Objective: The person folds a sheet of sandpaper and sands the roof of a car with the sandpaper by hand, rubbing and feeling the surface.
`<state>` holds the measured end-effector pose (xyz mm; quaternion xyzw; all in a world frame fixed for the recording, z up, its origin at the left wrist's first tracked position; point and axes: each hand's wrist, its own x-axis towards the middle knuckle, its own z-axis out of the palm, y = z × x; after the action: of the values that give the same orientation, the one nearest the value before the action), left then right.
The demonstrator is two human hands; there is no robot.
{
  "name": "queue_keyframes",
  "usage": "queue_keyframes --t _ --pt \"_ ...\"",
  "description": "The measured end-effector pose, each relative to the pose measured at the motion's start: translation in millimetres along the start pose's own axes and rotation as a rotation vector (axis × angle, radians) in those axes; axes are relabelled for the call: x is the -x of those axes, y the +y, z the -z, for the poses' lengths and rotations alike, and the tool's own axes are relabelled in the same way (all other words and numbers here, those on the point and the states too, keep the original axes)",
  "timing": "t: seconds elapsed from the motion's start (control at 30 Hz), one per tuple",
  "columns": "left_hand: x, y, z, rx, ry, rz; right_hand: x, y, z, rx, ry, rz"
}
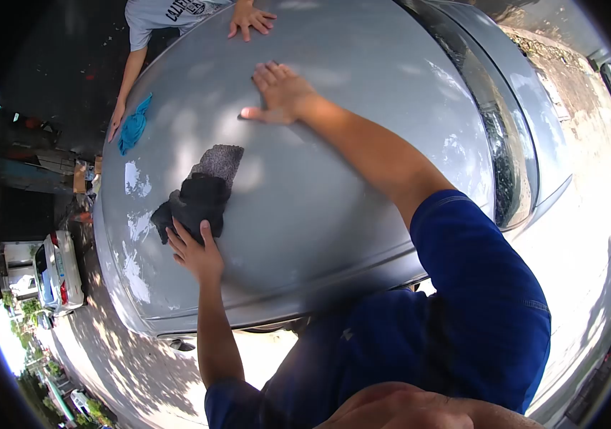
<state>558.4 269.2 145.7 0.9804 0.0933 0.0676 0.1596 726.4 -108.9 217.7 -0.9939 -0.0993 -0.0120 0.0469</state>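
Observation:
Under both my arms lies the grey roof of a car (334, 186), with patches of worn, pale paint along its left edge. My left hand (199, 256) rests on the near edge of a black cloth (202, 199), fingers spread and laid over it rather than wrapped round it. A dark grey speckled part (223, 159) sticks out beyond the black folds; whether it is a separate cloth I cannot tell. Farther across, my right hand (282, 93) is pressed flat on the bare roof, palm down, thumb apart, with nothing in it.
Across the car stands another person (177, 18) in a light T-shirt, one hand (251, 20) spread on the roof. Their other hand (115, 121) is beside a crumpled blue cloth (134, 127). A glass window (495, 114) borders the roof's right side. A white car (60, 272) is parked at left.

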Motion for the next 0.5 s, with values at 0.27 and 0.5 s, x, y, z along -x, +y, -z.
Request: queue_keyframes --t 0.27,0.5 --pt "-6.7 7.3 -5.1 -0.041 0.011 0.035 165.2 250.5 26.2 0.019 0.262 -0.734" --pt "1.4 -5.2 -4.1 0.000 0.006 -0.024 86.4 -53.4 -10.1 -0.051 0.031 0.023"
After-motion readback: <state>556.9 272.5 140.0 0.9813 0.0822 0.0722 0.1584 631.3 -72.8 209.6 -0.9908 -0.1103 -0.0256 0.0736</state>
